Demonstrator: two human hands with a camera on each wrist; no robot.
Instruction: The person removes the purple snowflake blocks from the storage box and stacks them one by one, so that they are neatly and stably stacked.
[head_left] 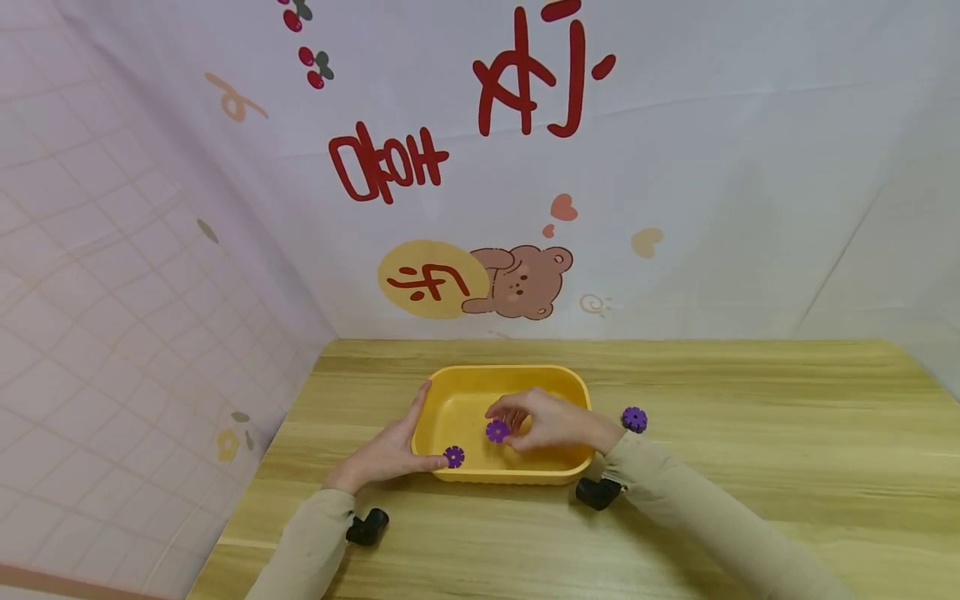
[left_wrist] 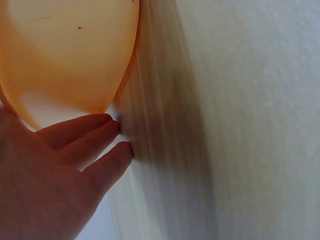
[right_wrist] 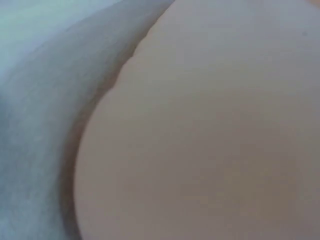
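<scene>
A yellow plastic tray [head_left: 501, 477] stands on the wooden table. My left hand [head_left: 390, 450] rests at its left front corner, the thumb along the front rim and the fingers fairly straight against the left side. In the left wrist view, those fingers [left_wrist: 95, 132] touch the tray's outer wall. A purple snowflake disc [head_left: 453, 457] is by the left thumb tip; whether they touch, I cannot tell. Over the tray's inside, my right hand [head_left: 542, 419] pinches another purple snowflake disc [head_left: 497, 431] between thumb and fingers. The right wrist view shows only blurred skin and cloth.
To the right of the tray, purple snowflake discs [head_left: 634, 419], seemingly stacked, lie on the table [head_left: 750, 442] near the right sleeve. A white printed cloth [head_left: 712, 167] hangs behind the table and along its left side. Each wrist carries a small black device.
</scene>
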